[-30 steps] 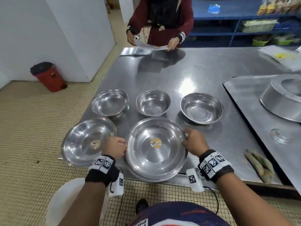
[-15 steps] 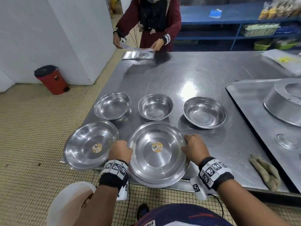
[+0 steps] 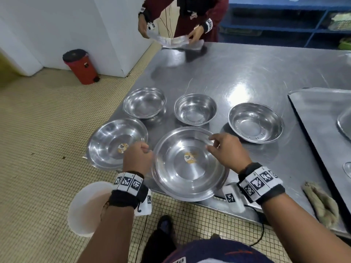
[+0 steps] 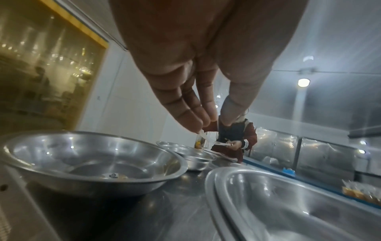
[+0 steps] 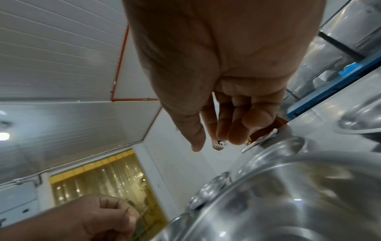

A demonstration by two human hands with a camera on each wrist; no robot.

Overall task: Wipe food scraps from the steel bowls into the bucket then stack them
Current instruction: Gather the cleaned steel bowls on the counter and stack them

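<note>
Hands just shifted: your left hand (image 3: 138,158) grips the big bowl's (image 3: 190,164) left rim, your right hand (image 3: 228,151) lifts off, fingers loose, holding nothing; no wiping yet.

Steel table (image 3: 247,73), beige tiled floor (image 3: 38,149), white wall (image 3: 47,25).

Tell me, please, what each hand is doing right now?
Left hand: fingers bunched beside the big bowl's rim; a grip cannot be told.
Right hand: open, holding nothing, over that bowl's far rim.
</note>
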